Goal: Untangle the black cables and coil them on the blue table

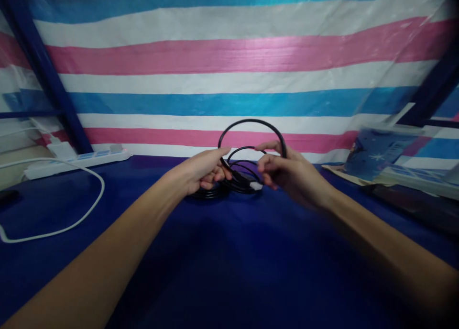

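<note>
A black cable (251, 121) arches up in a loop between my two hands. My left hand (206, 171) is closed on one side of the loop, thumb on top. On the other side, the cable passes behind the curled fingers of my right hand (287, 169), which pinch it; that hand is slightly blurred. Below the loop, more of the cable lies in coils (210, 193) on the blue table, partly hidden by my left hand. A connector with a pale metal end (256, 186) points right, close to my right fingertips.
At the left, a white power strip (82, 160) holds a plugged-in charger (61, 148), and a white cord (86, 214) curves over the blue table (222, 262). A blue patterned pouch (382, 149) and a dark flat object (409, 207) lie right. A striped sheet (222, 56) hangs behind.
</note>
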`<state>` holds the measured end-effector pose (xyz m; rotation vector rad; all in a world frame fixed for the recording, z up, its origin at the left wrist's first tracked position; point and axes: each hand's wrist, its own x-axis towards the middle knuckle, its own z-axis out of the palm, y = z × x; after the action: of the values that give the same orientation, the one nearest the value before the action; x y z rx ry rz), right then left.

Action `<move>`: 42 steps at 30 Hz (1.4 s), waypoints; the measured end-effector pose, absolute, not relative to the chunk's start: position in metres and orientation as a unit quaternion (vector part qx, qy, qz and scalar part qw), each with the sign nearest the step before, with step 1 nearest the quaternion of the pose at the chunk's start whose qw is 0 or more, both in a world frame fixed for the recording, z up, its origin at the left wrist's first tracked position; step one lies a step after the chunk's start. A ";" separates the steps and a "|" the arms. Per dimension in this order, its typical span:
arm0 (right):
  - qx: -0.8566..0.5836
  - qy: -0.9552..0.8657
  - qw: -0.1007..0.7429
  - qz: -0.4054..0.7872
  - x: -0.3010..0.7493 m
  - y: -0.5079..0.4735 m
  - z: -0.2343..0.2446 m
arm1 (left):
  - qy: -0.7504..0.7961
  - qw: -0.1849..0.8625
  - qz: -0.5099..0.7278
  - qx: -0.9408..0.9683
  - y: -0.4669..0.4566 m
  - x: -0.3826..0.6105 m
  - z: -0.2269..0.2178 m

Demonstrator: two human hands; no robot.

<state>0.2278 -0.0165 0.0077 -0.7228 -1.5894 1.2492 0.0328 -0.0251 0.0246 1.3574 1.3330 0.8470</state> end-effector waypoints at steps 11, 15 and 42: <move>-0.290 -0.667 0.510 0.458 0.205 -0.021 -0.013 | 0.486 0.516 0.414 0.571 -0.039 0.081 -0.008; -0.265 -0.577 0.615 0.467 0.215 -0.012 -0.004 | 0.546 0.449 0.381 0.596 -0.038 0.083 -0.012; -0.386 -0.800 0.451 0.087 0.228 -0.009 -0.005 | 0.427 0.389 0.358 0.733 -0.050 0.073 0.004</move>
<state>0.2278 -0.0095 -0.0047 -0.9541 -1.9761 0.2159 0.0727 -0.0497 0.0044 1.8650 1.0870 0.9103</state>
